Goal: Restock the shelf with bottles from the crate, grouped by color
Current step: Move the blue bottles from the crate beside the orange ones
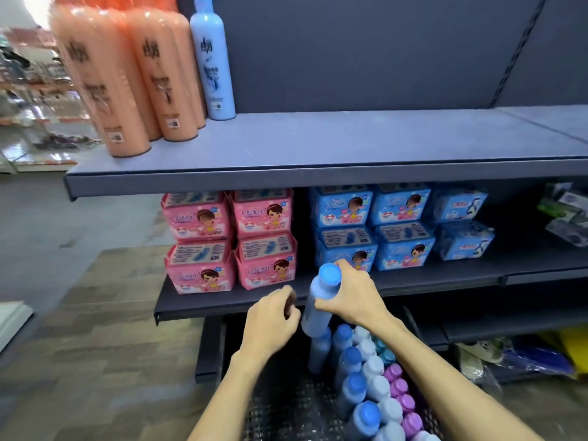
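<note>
A grey store shelf (318, 148) carries orange bottles (127, 84) and one pale blue bottle (211, 65) at its left end. Below, the right hand (350, 297) grips a tilted blue-capped bottle (315, 319) above the floor crate (286, 409) — the left hand (273, 316), fingers curled on nothing visible, is just beside it.

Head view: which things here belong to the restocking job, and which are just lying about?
Job: blue bottle gripped by right hand; left hand beside it; crate of bottles; top shelf holding orange bottles and one light-blue bottle.
Lying about: pink packs and blue packs on the lower shelf.
</note>
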